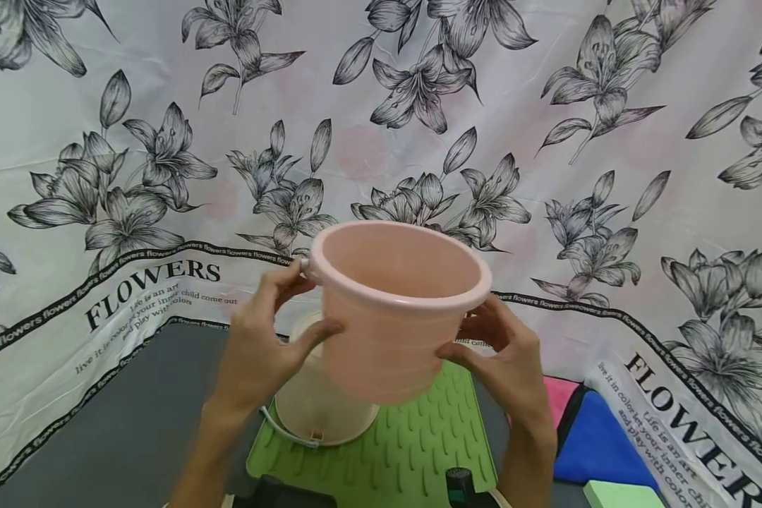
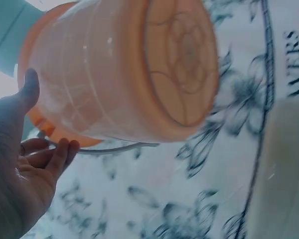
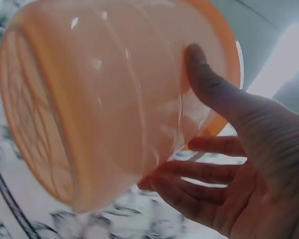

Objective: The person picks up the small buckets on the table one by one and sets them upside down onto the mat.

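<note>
A pink plastic bucket (image 1: 384,346) is held up in the air, its mouth tilted toward the head camera. My left hand (image 1: 269,339) grips its left side, thumb on the wall and fingers by the rim and handle joint. On the other side my right hand (image 1: 504,353) holds it, thumb on the wall and fingers behind. The left wrist view shows the bucket's round base (image 2: 189,55) and a thin grey handle (image 2: 114,148) hanging along the far side. In the right wrist view, the thumb (image 3: 209,79) presses the ribbed wall.
Behind the pink bucket, a cream bucket (image 1: 324,416) with a pale handle stands on a green textured mat (image 1: 432,437). A blue and pink cloth item (image 1: 600,437) and a light green block (image 1: 622,495) lie at the right. Flower-printed sheeting (image 1: 368,155) hangs at the back.
</note>
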Demonstrator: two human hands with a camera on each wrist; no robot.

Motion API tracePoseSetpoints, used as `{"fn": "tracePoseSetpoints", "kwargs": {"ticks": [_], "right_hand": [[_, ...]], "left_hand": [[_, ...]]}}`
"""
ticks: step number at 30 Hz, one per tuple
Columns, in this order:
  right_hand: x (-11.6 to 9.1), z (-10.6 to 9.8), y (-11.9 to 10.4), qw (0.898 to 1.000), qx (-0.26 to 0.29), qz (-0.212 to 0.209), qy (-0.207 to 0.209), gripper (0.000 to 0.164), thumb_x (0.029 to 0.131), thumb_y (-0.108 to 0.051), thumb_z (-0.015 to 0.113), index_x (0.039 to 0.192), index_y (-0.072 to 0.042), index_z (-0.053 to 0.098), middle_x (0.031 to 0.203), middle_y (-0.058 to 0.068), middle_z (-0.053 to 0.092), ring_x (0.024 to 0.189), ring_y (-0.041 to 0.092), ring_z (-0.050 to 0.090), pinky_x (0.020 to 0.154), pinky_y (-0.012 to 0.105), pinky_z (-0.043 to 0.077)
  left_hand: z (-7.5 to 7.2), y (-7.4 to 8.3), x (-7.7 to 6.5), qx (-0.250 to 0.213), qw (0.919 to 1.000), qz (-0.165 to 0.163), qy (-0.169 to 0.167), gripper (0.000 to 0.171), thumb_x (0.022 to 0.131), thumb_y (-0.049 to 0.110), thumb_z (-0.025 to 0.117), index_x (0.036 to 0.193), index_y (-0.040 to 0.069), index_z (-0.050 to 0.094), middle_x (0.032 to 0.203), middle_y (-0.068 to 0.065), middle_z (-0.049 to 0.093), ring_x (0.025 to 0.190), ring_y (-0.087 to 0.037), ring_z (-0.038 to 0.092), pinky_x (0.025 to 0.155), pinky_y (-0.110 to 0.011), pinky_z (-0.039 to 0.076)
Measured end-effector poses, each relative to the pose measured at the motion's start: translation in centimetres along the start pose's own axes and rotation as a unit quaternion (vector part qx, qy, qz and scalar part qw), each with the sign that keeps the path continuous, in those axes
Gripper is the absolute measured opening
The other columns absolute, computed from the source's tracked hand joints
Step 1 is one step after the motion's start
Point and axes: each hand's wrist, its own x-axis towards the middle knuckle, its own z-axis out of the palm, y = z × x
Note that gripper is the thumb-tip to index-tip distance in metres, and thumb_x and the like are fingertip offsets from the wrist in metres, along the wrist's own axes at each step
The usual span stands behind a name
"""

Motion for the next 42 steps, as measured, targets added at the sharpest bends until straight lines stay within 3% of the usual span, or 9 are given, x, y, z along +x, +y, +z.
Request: {"fn": "tracePoseSetpoints", "kwargs": {"ticks": [4,8,12,18,24,31,35,38,42], "right_hand": [[-0.6,-1.5,-0.4,0.997,-0.051,0.014,0.057,0.085,0.071,0.012,0.088,0.149,-0.005,0.057,0.115,-0.012,0.073,0.095,0.002,0.075,0.085,0.019,0.063],[-0.9,-2.0,-0.8,0.995,-0.072,0.043,0.061,0.085,0.074,0.011,0.088,0.150,-0.009,0.056,0.116,-0.015,0.072,0.096,0.002,0.074,0.087,0.017,0.062],[-1.1,-2.5,-0.7,0.995,-0.083,0.042,0.040,0.086,0.076,0.011,0.086,0.152,-0.009,0.053,0.119,-0.016,0.070,0.100,0.000,0.073,0.088,0.017,0.062],[-1.3,-3.6,-0.2,0.996,-0.085,0.025,-0.002,0.088,0.077,0.013,0.085,0.155,-0.004,0.047,0.127,-0.018,0.066,0.106,0.000,0.072,0.090,0.019,0.063],[-1.5,-4.8,-0.2,0.996,-0.091,-0.002,0.004,0.096,0.071,0.019,0.086,0.155,-0.001,0.046,0.128,-0.017,0.067,0.108,0.001,0.072,0.091,0.019,0.063],[-2.2,-5.9,-0.4,0.994,-0.107,0.007,0.018,0.094,0.070,0.019,0.086,0.154,-0.001,0.047,0.132,-0.019,0.066,0.110,0.000,0.071,0.091,0.017,0.061],[-2.3,-6.3,-0.2,0.995,-0.095,0.012,0.022,0.088,0.072,0.021,0.084,0.150,0.002,0.047,0.133,-0.015,0.066,0.112,0.001,0.070,0.094,0.015,0.060],[-2.2,-6.3,0.1,0.995,-0.100,0.016,0.009,0.091,0.071,0.020,0.085,0.151,0.001,0.045,0.138,-0.013,0.063,0.118,0.000,0.067,0.098,0.014,0.057],[-2.3,-6.4,0.3,0.993,-0.112,0.021,-0.033,0.106,0.066,0.018,0.089,0.157,-0.004,0.039,0.152,-0.008,0.055,0.131,-0.002,0.060,0.103,0.013,0.054]], "left_hand": [[2.9,-0.8,0.1,-0.041,0.9982,-0.006,-0.044,0.102,0.087,0.065,0.068,0.164,0.008,0.033,0.151,-0.017,0.056,0.133,-0.033,0.062,0.112,-0.040,0.056],[4.6,-1.3,0.1,-0.121,0.9877,-0.042,-0.090,0.106,0.090,0.063,0.066,0.170,0.023,0.009,0.156,-0.018,0.038,0.140,-0.033,0.052,0.110,-0.040,0.058],[5.3,-1.8,0.2,-0.164,0.9758,-0.064,-0.129,0.105,0.093,0.061,0.064,0.169,0.029,-0.001,0.155,-0.019,0.039,0.143,-0.036,0.052,0.108,-0.039,0.056],[5.4,-1.9,0.6,-0.156,0.9703,-0.088,-0.163,0.108,0.091,0.066,0.065,0.168,0.036,-0.005,0.164,-0.011,0.036,0.148,-0.038,0.049,0.099,-0.039,0.063],[6.2,-1.4,0.0,-0.182,0.9621,-0.082,-0.185,0.122,0.088,0.056,0.076,0.167,0.033,-0.014,0.175,-0.007,0.021,0.155,-0.039,0.039,0.097,-0.040,0.064],[7.8,-0.4,-1.2,-0.210,0.9636,-0.094,-0.136,0.122,0.084,0.058,0.078,0.169,0.031,-0.005,0.172,-0.007,0.032,0.155,-0.033,0.042,0.101,-0.038,0.063],[8.3,0.1,-1.5,-0.221,0.9606,-0.114,-0.124,0.110,0.084,0.057,0.080,0.167,0.021,0.016,0.169,-0.004,0.038,0.155,-0.028,0.043,0.103,-0.037,0.062],[8.1,0.3,-1.4,-0.203,0.9655,-0.107,-0.123,0.094,0.087,0.052,0.081,0.159,0.016,0.032,0.166,-0.004,0.042,0.154,-0.027,0.043,0.103,-0.038,0.062],[7.6,0.3,-1.2,-0.184,0.9681,-0.114,-0.126,0.086,0.090,0.042,0.083,0.158,0.017,0.038,0.164,-0.004,0.045,0.152,-0.027,0.045,0.102,-0.039,0.062]]}}
